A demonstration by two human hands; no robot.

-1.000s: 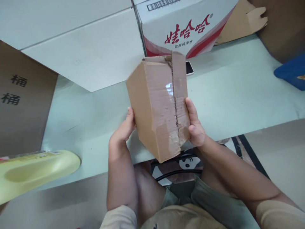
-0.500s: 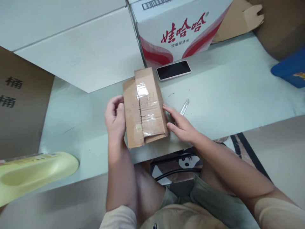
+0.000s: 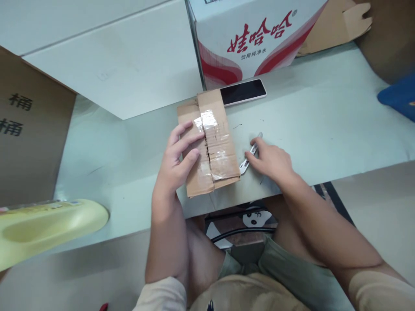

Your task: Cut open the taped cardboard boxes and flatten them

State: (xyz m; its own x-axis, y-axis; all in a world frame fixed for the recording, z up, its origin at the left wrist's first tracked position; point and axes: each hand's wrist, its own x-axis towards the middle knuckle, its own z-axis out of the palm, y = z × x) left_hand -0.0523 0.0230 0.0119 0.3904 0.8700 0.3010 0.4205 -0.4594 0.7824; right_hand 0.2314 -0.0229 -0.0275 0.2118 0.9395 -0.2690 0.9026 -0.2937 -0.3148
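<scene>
A small brown cardboard box [image 3: 214, 129], taped along its top seam, lies on the pale green table [image 3: 324, 129]. My left hand [image 3: 178, 160] rests flat on the box's left half with its fingers spread. My right hand [image 3: 270, 160] lies on the table just right of the box, fingers curled over a small metal blade [image 3: 248, 159] with a clear handle. The blade's tip points toward the box's lower right corner.
A black phone [image 3: 243, 91] lies behind the box. A large white and red carton [image 3: 253, 39] stands at the back, a brown carton [image 3: 29, 129] at the left. A yellow plastic object [image 3: 48, 226] is at the lower left, a blue one [image 3: 398, 97] at the right edge.
The box went from held up in both hands to lying on the table. My left hand moved onto its top. My right hand left the box and closed over the blade.
</scene>
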